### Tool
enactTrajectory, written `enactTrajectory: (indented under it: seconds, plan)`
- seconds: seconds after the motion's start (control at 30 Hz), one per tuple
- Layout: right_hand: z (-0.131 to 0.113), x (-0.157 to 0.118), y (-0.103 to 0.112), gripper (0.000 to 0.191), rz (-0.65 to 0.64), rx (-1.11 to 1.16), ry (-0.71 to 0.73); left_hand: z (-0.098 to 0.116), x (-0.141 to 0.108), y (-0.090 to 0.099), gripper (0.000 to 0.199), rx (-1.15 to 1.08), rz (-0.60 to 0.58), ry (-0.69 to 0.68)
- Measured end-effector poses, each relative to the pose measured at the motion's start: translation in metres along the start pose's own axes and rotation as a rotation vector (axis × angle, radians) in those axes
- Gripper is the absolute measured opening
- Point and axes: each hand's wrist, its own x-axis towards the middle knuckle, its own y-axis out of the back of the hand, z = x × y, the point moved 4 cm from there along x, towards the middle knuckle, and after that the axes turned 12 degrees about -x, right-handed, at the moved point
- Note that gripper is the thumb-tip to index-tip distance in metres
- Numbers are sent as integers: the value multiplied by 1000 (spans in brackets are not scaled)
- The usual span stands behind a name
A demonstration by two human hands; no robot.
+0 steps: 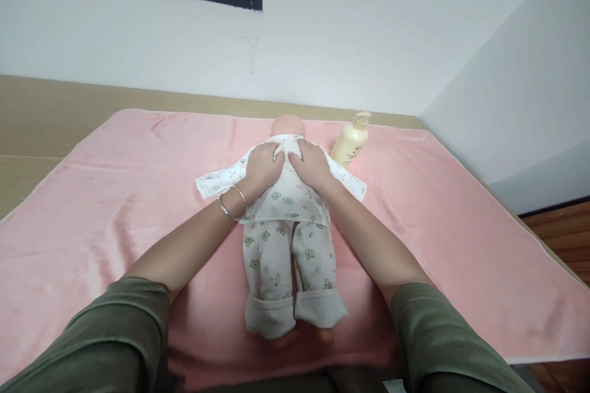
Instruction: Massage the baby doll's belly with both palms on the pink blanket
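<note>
Bald pink doll (pixel 290 212), white printed cloth pyjamas (pixel 316 258).
Judged light, soft; best held by torso (pixel 287 179), where left hand (pixel 262 167) and right hand (pixel 314 166) were laid open.

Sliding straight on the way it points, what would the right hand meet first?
Past the shirt under it, the right hand would probably meet the doll's head, though depth is unclear.

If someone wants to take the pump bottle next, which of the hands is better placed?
Probably the right hand: it rests on the shirt of the doll, on the side nearer the pump bottle. The left hand rests on the shirt's other side, farther away.
</note>
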Motion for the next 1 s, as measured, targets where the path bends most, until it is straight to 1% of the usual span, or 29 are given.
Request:
enactTrajectory:
  seconds: [0.1, 0.27, 0.5, 0.77, 1.0]
  plan:
    - [0, 0, 1, 50, -6, -2, -8, 0, 0, 0, 47, 9, 2, 4]
    - [0, -1, 3, 48, -4, -8, 6, 1, 0, 0, 49, -5, -27, 4]
    - [1, -1, 2, 43, 11, -18, 6, -4, -1, -3, 50, -3, 0, 8]
    - [2, 0, -1, 52, -21, -36, 5, -4, -3, -3, 48, -16, 13, 16]
    - [2, -2, -1, 51, -6, -14, 0, -6, -4, -4, 47, -28, 23, 5]
